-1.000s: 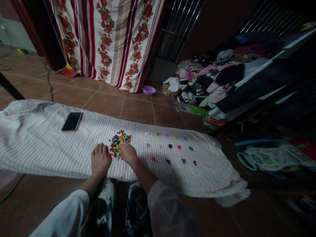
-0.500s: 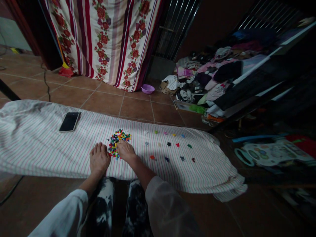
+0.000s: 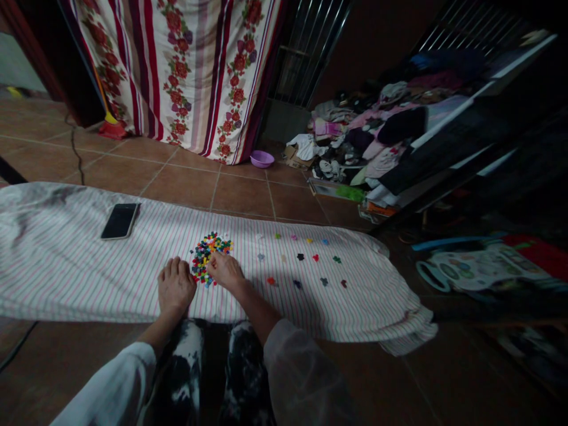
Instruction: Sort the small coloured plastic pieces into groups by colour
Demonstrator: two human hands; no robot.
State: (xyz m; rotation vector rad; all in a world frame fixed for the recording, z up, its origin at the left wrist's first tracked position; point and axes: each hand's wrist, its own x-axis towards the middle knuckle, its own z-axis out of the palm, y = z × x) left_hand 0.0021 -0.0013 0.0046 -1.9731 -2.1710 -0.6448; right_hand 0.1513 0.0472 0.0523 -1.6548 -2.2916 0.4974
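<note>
A mixed heap of tiny coloured pieces [image 3: 205, 245] lies on a striped cloth [image 3: 110, 278] in front of me. Flat on the cloth at the heap's left edge rests my left hand [image 3: 176, 287], fingers stretched out. Over the heap's right side, my right hand [image 3: 226, 272] is closed in a pinch; whatever its fingertips hold is too small to make out. To the right, little single-colour groups stand in three rows, among them a black group [image 3: 300, 257], a red group [image 3: 315, 257], a green group [image 3: 337, 259] and an orange group [image 3: 271, 281].
A phone [image 3: 119, 221] lies on the cloth at the left. Beyond, on the tiled floor, are a purple basin [image 3: 261, 158], a red broom [image 3: 112, 129] and a hanging floral curtain [image 3: 177, 77]. Piled clothes [image 3: 355, 130] fill the back right.
The whole view has shifted slightly. My right hand stays at the heap, its fingertips drawn a little more together; my left hand keeps its place beside the heap.
</note>
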